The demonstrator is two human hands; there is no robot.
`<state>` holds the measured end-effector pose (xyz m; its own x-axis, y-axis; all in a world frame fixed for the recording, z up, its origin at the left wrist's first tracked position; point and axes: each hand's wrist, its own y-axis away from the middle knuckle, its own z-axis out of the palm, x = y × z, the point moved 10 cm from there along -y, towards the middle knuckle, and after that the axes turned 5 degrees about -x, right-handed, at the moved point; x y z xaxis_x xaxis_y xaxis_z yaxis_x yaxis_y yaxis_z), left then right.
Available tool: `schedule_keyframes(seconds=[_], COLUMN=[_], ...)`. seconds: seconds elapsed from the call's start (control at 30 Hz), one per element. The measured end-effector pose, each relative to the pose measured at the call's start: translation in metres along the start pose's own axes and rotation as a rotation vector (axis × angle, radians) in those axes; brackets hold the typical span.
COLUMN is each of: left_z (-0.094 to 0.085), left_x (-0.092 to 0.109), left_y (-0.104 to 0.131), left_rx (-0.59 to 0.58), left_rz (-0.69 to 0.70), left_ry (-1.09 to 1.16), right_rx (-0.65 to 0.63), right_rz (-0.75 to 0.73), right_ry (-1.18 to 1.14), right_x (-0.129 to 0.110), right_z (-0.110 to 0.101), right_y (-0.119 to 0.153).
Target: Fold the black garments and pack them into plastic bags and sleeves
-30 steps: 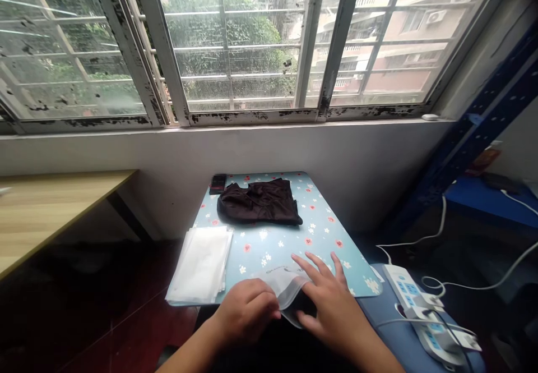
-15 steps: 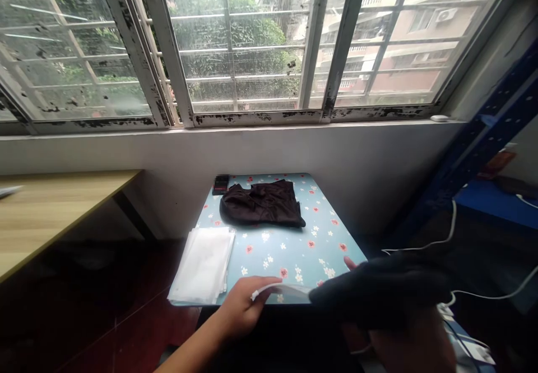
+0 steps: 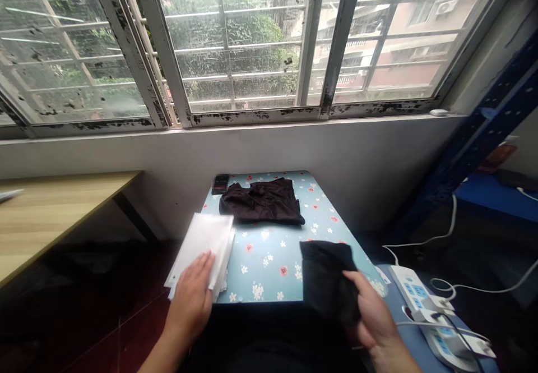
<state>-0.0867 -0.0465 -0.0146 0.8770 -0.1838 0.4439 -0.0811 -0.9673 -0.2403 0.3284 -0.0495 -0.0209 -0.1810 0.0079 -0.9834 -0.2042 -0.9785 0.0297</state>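
On the left part of the small table, my left hand (image 3: 194, 284) is at the lower edge of a white plastic bag (image 3: 197, 238), its fingers over the top and its thumb out of sight. This bag lies over a stack of similar bags. A folded black cloth (image 3: 325, 275) is pinched at its right edge by my right hand (image 3: 374, 308), with the thumb on top. The cloth hangs over the front right of the table. Farther back lies a dark folded garment (image 3: 263, 202), touched by neither hand.
A small black object (image 3: 220, 184) sits at the back left corner of the flower-patterned table (image 3: 264, 261). White power strips (image 3: 420, 300) with plugs and cords stand to the right. At left is a wooden desk (image 3: 63, 199); behind are a wall and barred windows.
My left hand has moved left with the white bag, onto the stack. My right hand has lowered the black cloth flatter by the table's front right, and the power strips now show.
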Motion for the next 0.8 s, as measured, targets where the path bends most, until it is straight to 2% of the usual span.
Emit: schedule_keyframes(seconds=[0.07,0.1,0.17,0.27,0.33,0.4,0.47,0.53,0.63,0.8], left_z=[0.032,0.04,0.039,0.017,-0.002,-0.017,-0.016,-0.002,0.015,0.021], left_x=[-0.009,-0.013,-0.015,-0.021,-0.041,-0.075,-0.11,-0.134,-0.147,-0.148], left_y=[0.011,0.015,0.016,0.003,-0.012,-0.025,-0.032,-0.033,-0.033,-0.035], left_rx=[-0.146,-0.184,-0.203,-0.171,-0.087,0.015,0.029,-0.04,-0.117,-0.122], left_rz=[-0.09,-0.124,-0.143,-0.09,-0.129,-0.277,-0.461,-0.592,-0.649,-0.558], left_ry=[-0.011,-0.008,0.026,0.151,0.203,0.195,0.21,0.287,0.353,0.293], right_rx=[-0.065,-0.105,-0.208,-0.434,-0.528,-0.567,-0.584,-0.602,-0.632,-0.658], right_rz=[0.256,0.337,0.448,0.543,0.58,0.601,0.611,0.609,0.581,0.549], right_ry=[-0.136,-0.173,-0.237,-0.337,-0.378,-0.331,-0.233,-0.166,-0.1,0.025], right_x=[0.032,0.042,0.056,0.063,0.065,0.07,0.078,0.085,0.089,0.088], right_z=[0.026,0.038,0.063,0.105,0.132,0.157,0.181,0.206,0.237,0.274], right_y=[0.003,0.004,0.006,0.008,0.008,0.004,0.0,-0.007,-0.021,-0.046])
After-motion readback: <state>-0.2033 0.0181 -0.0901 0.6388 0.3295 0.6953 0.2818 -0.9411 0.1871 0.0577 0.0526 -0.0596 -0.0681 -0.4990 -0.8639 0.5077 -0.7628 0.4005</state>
